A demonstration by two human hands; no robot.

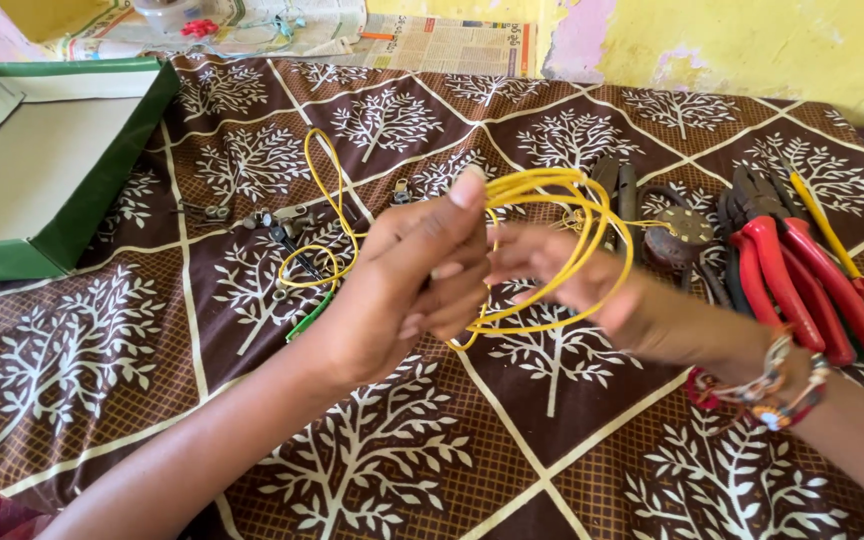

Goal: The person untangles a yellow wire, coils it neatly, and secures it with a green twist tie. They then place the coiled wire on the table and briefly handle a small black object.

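Yellow insulated wire coil held above patterned brown table, looped round my right hand, fingers closed on it; left hand pinches strand, thumb up. Several loops wound; loose tail trails onto table unwound. Red-handled pliers right, green cardboard box left.

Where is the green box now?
In the head view, the green box lies open at the far left of the patterned cloth, left of the yellow wire held by both hands.
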